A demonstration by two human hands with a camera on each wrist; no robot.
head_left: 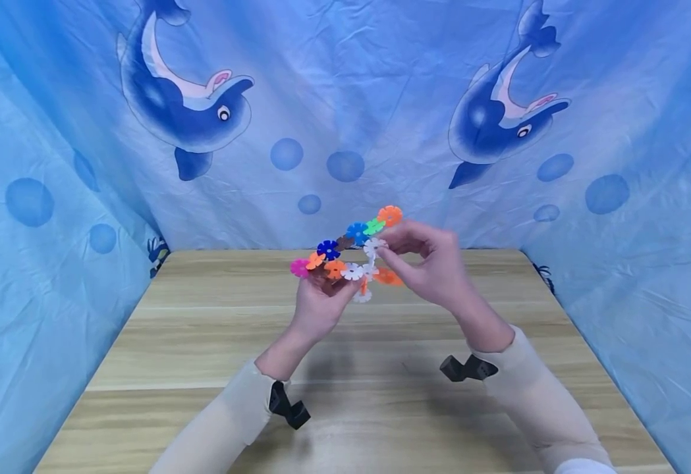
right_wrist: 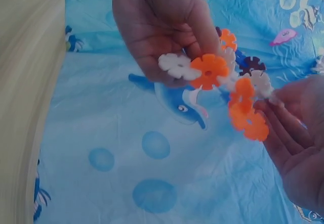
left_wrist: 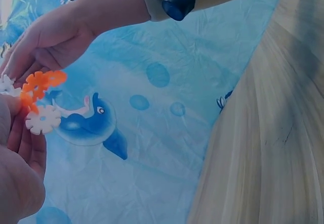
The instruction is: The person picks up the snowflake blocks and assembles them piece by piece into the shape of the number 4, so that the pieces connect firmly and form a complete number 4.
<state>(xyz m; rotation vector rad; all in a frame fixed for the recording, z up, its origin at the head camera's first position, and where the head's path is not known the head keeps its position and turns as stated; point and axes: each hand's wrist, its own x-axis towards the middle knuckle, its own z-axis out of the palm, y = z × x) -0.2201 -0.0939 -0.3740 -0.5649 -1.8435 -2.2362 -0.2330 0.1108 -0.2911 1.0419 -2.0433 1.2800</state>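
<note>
Several notched plastic snowflake discs are joined into a looped chain held above the table. It runs from a magenta disc (head_left: 300, 268) past a dark blue disc (head_left: 328, 250) and a blue disc (head_left: 357, 233) to an orange disc (head_left: 390, 215). My left hand (head_left: 319, 306) grips the lower left part, its thumb near a white disc (head_left: 353, 271). With thumb and fingertips my right hand (head_left: 437, 266) pinches a white disc (head_left: 373, 247) on the right side. Another white disc (left_wrist: 43, 120) and orange discs (right_wrist: 249, 125) stick out below, seen in the wrist views.
The wooden table (head_left: 369, 421) spreads beneath both hands. Behind and beside it hangs a blue curtain (head_left: 345, 85) printed with dolphins and bubbles. A black wrist camera (head_left: 289, 405) is on the left sleeve, another black camera (head_left: 467, 368) on the right.
</note>
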